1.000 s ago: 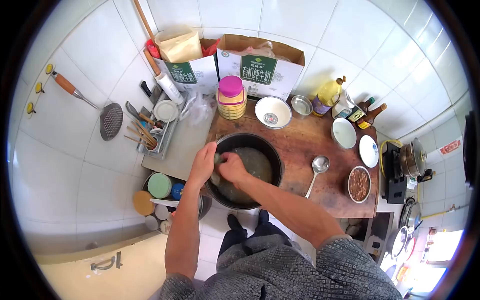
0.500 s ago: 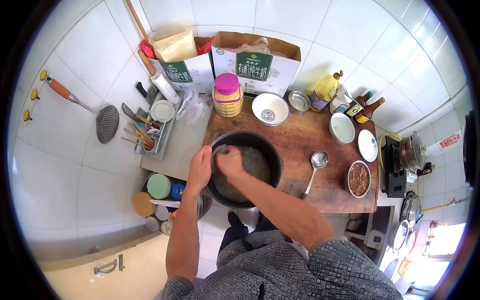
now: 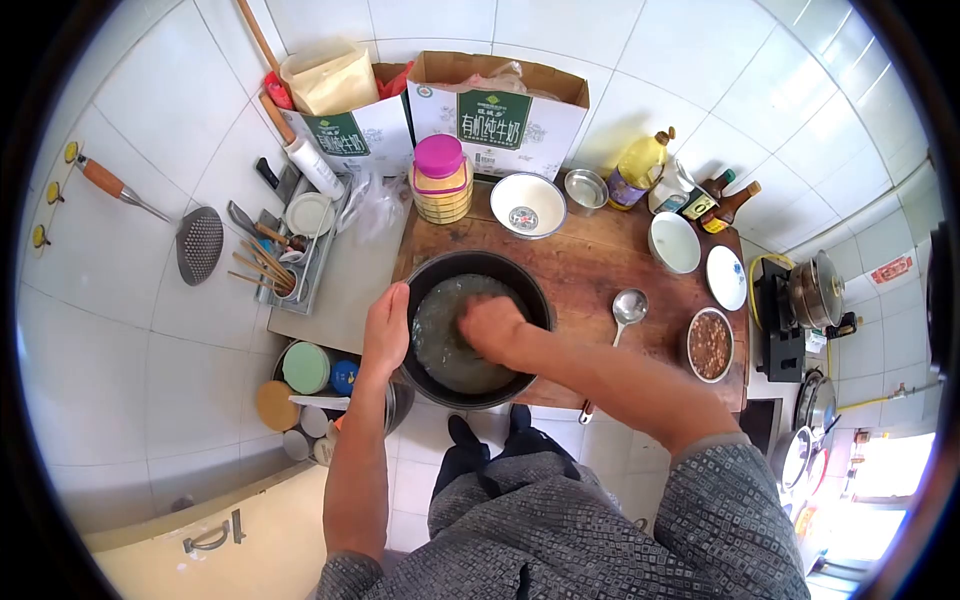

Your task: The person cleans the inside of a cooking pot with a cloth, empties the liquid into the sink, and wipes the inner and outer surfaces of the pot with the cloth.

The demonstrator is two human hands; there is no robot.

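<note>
A large dark pot (image 3: pixel 540 296) with cloudy greyish liquid stands at the front of the wooden table. My left hand (image 3: pixel 386 330) is wrapped round the pot's left rim, fingers together and thumb up. Over the middle of the liquid, my right hand (image 3: pixel 488 326) is curled with its fingertips down at the surface; whatever is in its fingers is hidden. A metal ladle (image 3: pixel 630 306) lies to the right of the pot. Behind the pot are a white bowl (image 3: pixel 528 205) and a jar with a purple lid (image 3: pixel 440 182).
At the right are a bowl of brown beans (image 3: pixel 709 345), a pale bowl (image 3: pixel 675 243), a white plate (image 3: pixel 726 278) and several bottles. A utensil tray (image 3: pixel 318 250) stands left, milk boxes (image 3: pixel 497 118) behind. Beyond the table's right edge is a stove (image 3: pixel 780 325).
My right hand has moved from beside my left hand at the pot's left rim to the middle of the liquid. My left hand stays at the rim. The view has shifted slightly.
</note>
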